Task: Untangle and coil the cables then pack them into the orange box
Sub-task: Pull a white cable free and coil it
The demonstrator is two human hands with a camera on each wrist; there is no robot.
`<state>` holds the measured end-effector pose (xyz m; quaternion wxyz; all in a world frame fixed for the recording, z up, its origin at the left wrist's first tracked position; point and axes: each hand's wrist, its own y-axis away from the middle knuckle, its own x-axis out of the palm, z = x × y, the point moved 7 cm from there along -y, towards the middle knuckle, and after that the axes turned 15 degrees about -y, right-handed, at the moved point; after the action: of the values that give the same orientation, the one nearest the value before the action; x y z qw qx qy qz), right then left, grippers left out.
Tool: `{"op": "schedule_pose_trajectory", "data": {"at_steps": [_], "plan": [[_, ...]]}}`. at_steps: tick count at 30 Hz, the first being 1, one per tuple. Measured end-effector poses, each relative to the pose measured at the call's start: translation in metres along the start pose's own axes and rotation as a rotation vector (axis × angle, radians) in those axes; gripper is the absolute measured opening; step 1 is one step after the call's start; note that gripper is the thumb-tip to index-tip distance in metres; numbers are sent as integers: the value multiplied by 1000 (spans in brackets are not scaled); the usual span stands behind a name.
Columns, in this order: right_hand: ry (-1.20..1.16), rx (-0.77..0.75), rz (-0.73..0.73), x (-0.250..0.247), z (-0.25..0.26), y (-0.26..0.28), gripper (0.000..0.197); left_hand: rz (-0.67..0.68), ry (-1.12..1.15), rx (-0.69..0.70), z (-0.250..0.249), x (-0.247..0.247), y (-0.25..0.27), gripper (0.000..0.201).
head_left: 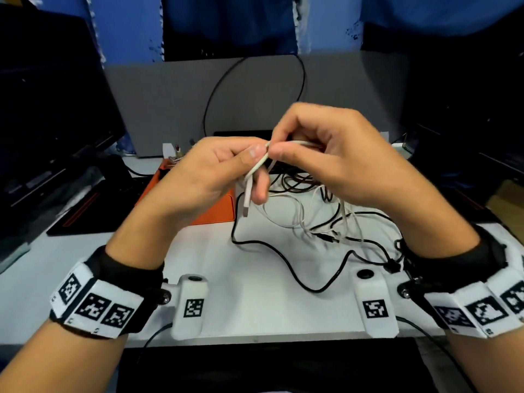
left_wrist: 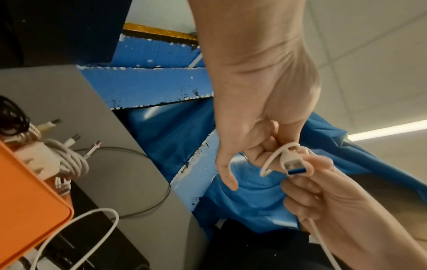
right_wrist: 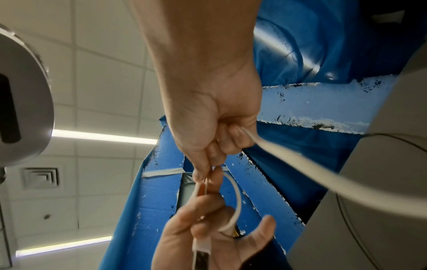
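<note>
While both hands are raised above the table (head_left: 269, 313), a white USB cable (head_left: 256, 168) is held between them. The cable is pinched by the thumb and curled fingers of the left hand (head_left: 207, 171), and its USB-A plug (head_left: 246, 207) hangs below that hand, pointing down; in the left wrist view the plug's (left_wrist: 294, 167) blue insert is seen. A short loop of the cable is pinched by the thumb and forefinger of the right hand (head_left: 329, 154), whose other fingers are curled around the cable; from the right wrist view the cable (right_wrist: 300, 164) is seen running out of that fist towards the camera. Below the hands, a tangle of black and white cables (head_left: 326, 222) is spread on the table, with one black cable (head_left: 297, 268) trailing towards the near edge. The orange box (head_left: 215, 211) lies on the table under the left hand, just left of the tangle. In the left wrist view, a coiled white cable with a charger block (left_wrist: 57, 160) is seen resting in the orange box (left_wrist: 30, 210).
</note>
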<state>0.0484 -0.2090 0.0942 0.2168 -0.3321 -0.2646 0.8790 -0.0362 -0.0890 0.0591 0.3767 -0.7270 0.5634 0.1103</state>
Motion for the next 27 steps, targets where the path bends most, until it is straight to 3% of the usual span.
{"op": "schedule_pose_trajectory", "data": {"at_steps": [4, 9, 11, 15, 18, 20, 27], "plan": [[52, 1, -79, 2, -2, 0, 25, -80, 119, -43, 1, -7, -2, 32], [157, 158, 162, 15, -19, 2, 54, -420, 423, -166, 16, -21, -6, 29], [222, 242, 241, 19, -29, 6, 62, -445, 514, -171, 15, -26, -5, 30], [214, 332, 305, 14, -36, 11, 67, -349, 381, -111, 1, -31, 0, 31], [38, 300, 308, 10, -23, 10, 38, -290, 120, -79, -9, -23, 1, 30], [-107, 287, 281, 3, -18, 11, 16, -254, 64, -63, -13, -15, 0, 29], [-410, 245, 223, -13, -15, 11, 11, 25, -49, 73, -23, 9, 4, 30]]}}
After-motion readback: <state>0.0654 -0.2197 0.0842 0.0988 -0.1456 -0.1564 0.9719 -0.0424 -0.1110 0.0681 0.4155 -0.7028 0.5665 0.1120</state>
